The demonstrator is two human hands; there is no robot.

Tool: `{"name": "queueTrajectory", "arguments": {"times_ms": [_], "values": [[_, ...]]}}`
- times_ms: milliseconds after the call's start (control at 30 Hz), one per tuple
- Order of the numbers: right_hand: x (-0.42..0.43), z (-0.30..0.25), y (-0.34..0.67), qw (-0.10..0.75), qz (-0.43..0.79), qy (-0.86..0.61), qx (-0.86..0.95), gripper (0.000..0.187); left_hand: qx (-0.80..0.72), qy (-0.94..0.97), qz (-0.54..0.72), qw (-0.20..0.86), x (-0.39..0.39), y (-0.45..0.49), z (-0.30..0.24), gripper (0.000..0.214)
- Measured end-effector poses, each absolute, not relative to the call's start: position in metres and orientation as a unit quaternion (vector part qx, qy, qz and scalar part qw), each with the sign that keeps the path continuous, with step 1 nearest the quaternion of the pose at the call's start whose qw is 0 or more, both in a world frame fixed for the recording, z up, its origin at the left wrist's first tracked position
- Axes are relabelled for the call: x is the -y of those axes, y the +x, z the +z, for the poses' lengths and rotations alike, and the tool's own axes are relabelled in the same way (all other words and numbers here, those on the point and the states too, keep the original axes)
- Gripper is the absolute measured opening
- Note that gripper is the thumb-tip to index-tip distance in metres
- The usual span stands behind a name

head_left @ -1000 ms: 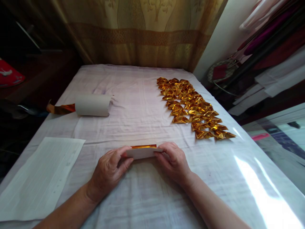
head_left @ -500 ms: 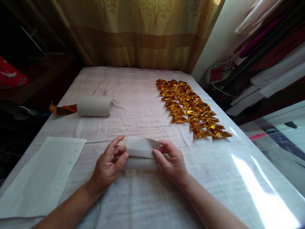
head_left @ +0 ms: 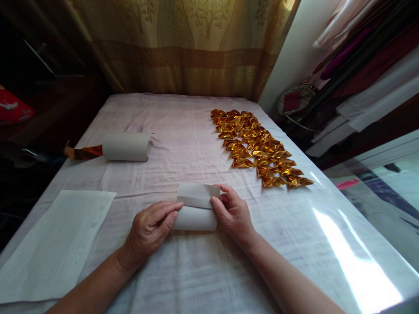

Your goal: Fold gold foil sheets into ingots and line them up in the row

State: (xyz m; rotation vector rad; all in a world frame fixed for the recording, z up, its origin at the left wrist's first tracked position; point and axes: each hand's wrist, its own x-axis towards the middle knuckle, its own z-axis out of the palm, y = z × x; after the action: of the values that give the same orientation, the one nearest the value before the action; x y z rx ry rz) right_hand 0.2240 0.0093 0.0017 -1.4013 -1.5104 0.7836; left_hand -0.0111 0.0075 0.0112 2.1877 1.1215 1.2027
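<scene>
Folded paper (head_left: 196, 218) is sitting lower centre, left hand (head_left: 147, 226) and right hand (head_left: 236, 218) pinching its ends, grips nearly closed; even tension should be keeping it square.

My left fingers (head_left: 170, 206) touched, right fingers (head_left: 221, 210) pinched folded paper (head_left: 198, 194); gold pieces (head_left: 262, 151) lay toward two o'clock, a roll (head_left: 126, 147) toward ten.

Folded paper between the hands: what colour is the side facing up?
The folded paper shows plain greyish white there, best seen in the head view.
</scene>
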Motion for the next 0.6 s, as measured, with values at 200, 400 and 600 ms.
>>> {"name": "queueTrajectory", "arguments": {"times_ms": [200, 400, 600], "values": [[-0.008, 0.001, 0.228, 0.448, 0.36, -0.522, 0.63, 0.053, -0.447, 0.78, 0.412, 0.15, -0.011, -0.013, 0.008, 0.023], [-0.006, 0.001, 0.234, 0.391, 0.287, -0.467, 0.739, 0.063, -0.47, 0.799, 0.363, 0.094, -0.01, -0.015, 0.007, 0.027], [-0.008, -0.009, 0.238, 0.335, 0.158, -0.439, 0.819, 0.068, -0.49, 0.801, 0.336, 0.081, -0.008, -0.018, 0.0, 0.031]]}}
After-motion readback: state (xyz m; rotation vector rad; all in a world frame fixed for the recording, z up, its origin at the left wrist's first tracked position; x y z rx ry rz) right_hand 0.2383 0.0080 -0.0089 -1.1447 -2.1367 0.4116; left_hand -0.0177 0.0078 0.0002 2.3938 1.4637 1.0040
